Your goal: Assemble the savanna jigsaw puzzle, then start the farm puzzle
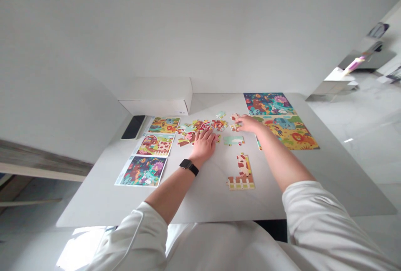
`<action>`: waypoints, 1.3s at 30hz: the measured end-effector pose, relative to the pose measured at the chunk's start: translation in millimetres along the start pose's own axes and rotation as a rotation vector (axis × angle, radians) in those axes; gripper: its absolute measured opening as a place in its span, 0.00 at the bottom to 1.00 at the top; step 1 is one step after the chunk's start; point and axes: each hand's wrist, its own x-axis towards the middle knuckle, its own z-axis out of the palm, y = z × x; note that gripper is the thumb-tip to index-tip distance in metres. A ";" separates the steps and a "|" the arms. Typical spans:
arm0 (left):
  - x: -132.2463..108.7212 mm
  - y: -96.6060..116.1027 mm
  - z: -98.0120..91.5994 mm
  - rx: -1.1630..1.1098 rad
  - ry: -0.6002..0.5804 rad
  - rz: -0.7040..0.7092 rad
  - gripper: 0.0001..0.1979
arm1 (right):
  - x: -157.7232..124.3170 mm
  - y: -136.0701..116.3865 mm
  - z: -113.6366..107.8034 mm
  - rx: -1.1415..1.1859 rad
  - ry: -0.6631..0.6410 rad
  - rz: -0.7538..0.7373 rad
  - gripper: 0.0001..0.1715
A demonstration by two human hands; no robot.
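Observation:
A pile of loose colourful puzzle pieces point(203, 126) lies in the middle of the white table point(328, 187). My left hand point(204, 144), a black watch on its wrist, rests flat with fingers stretched over the pile's near edge. My right hand point(247, 123) reaches to the pile's right end, its fingers closed round a small piece point(234, 117). A partly joined strip with a cow and a fence point(242, 173) lies nearer me. A single pale green piece point(234, 140) sits between my hands.
Two finished puzzles point(280, 120) lie at the right. Three picture cards point(153, 149) lie in a column at the left, beside a black phone point(133, 127). A white box point(158, 95) stands at the back against the wall.

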 end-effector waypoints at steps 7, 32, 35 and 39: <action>1.0 -0.2 0.3 0.013 0.032 0.008 0.16 | -6.3 -3.0 -6.8 0.238 0.050 0.076 0.14; -53.8 54.6 -27.9 -0.763 -0.022 -0.111 0.18 | -169.2 -96.7 62.3 0.966 0.273 -0.008 0.24; -63.6 59.5 -24.5 -0.848 -0.060 -0.167 0.19 | -171.6 -104.4 66.3 0.954 0.304 -0.040 0.26; -70.8 56.5 -22.2 -1.124 -0.045 -0.321 0.26 | -177.6 -102.0 70.3 0.923 0.408 0.000 0.27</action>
